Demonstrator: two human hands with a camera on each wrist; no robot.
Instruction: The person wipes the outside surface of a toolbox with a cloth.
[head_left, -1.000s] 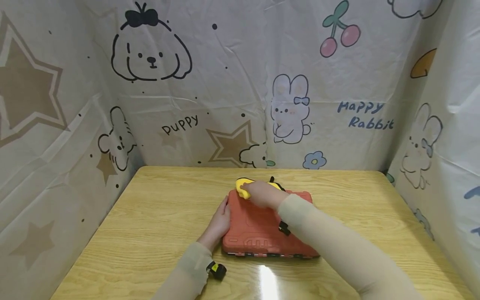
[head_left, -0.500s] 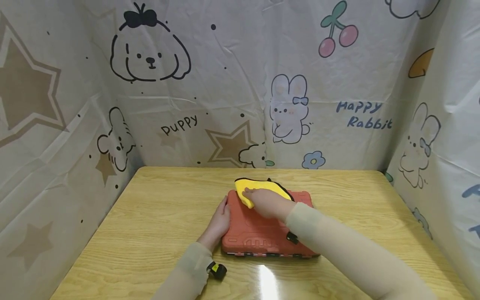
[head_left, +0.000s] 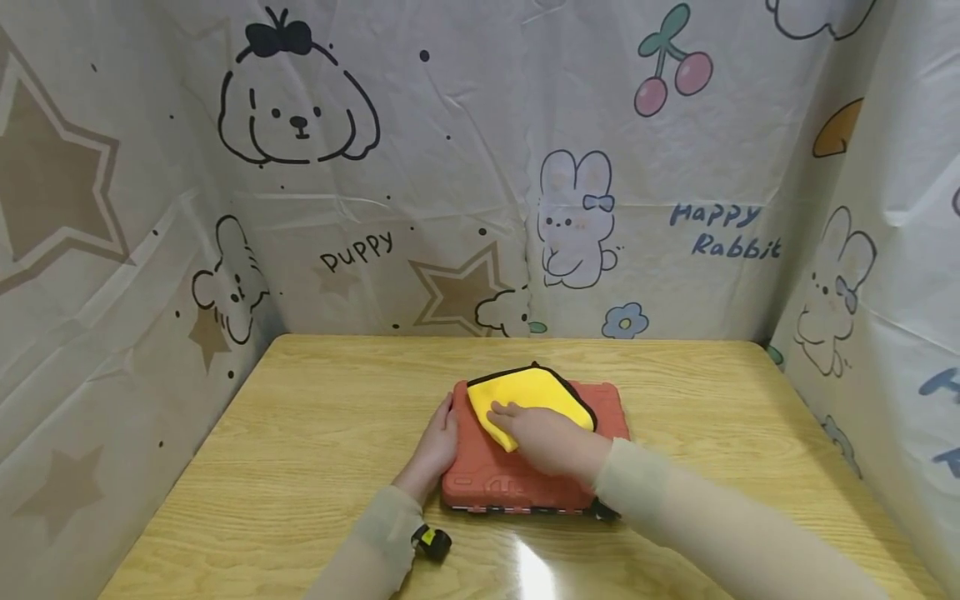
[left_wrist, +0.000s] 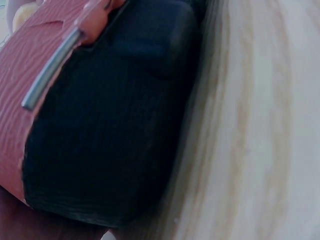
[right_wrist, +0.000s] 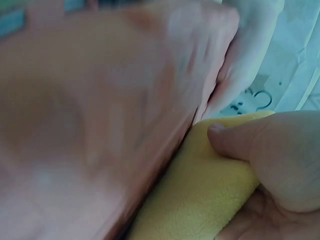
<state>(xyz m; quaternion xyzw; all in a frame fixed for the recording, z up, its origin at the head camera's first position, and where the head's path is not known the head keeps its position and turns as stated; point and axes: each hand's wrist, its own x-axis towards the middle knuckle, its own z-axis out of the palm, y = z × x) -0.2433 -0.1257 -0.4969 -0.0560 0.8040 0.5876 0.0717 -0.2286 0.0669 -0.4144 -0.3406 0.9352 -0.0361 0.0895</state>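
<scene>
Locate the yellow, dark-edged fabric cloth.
In the head view, the cloth lies on the red rectangular case, under the right hand, right of the left hand.

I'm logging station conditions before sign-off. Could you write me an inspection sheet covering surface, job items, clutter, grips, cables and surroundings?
Surface: light wood-grain table with a bright reflection.
Job's things: red hard case, lying flat; yellow cloth with dark edging, over part of the case's top.
Clutter: nothing seen.
Grips: left grip against the case's left side; right grip holding the cloth on the case.
Cables: nothing seen.
Surroundings: creased pale sheeting printed with cartoon animals, behind the table and at both sides.
</scene>
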